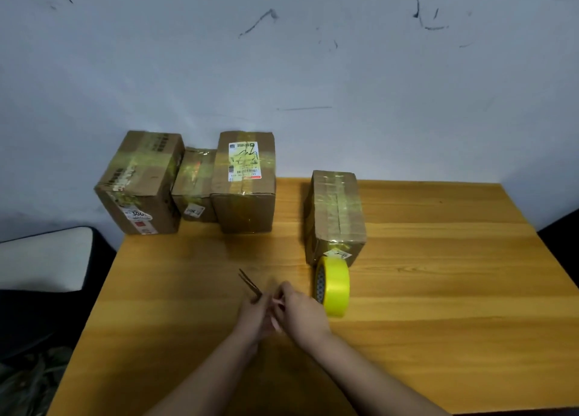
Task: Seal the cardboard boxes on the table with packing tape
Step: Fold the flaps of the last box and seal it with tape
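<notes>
Left hand (255,314), fingers curled round scissors (250,285) with blades apart; right hand (302,314) touching it, grip blurred, hold undeterminable. Yellow tape roll (333,287) on edge just right, against taped box (336,215). Three taped boxes (194,180), closed, contents unseen, at table (438,274) far-left edge.

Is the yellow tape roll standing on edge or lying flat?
On edge: the yellow tape roll stands on its rim on the table, core facing left.
</notes>
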Demonstrator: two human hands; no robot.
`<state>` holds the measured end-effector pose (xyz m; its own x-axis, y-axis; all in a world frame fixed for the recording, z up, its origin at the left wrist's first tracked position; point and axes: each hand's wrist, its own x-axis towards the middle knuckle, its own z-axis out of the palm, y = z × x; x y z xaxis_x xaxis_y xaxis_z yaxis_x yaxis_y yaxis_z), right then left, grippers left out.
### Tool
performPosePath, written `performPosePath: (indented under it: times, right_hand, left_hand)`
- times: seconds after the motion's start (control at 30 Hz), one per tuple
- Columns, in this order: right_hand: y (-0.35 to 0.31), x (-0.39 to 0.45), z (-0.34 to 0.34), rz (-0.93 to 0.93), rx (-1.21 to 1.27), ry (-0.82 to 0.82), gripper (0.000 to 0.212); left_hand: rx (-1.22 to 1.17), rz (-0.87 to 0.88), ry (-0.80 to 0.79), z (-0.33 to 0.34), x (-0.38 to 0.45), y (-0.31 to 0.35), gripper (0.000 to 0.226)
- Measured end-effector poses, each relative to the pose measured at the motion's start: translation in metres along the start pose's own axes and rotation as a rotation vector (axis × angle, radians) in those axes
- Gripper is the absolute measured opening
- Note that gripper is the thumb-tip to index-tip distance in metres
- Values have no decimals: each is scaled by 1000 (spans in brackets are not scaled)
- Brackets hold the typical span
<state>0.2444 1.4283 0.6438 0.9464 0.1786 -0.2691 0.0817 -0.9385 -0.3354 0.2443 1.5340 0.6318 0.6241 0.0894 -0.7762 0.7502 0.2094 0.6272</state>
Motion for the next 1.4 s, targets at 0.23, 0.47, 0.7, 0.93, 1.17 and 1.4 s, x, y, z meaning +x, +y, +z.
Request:
performPosePath:
  times: [0.23,0.47,0.7,0.93,1.17,1.4]
  right_hand:
    - [29,2,-65,-34,633,-3,26]
    - [88,-7,-123,-55,726,-401,14]
    - [182,-22,-161,40,580,-419,32]
    - [229,-2,-168,136,250,-641,37]
    - [221,32,-148,32,204,-673,35]
    - [212,54,-149,-59,157,-705,31]
  left_hand:
    - [-234,271,-85,24,-14,46,19]
    - [-136,453,-186,77,-44,44,14]
    - [127,276,163,111,-14,16,36]
    - [193,138,42,135,12,-12,68]
    - [128,156,37,127,35,-31,87]
    - [135,149,69,129,15,-17,67]
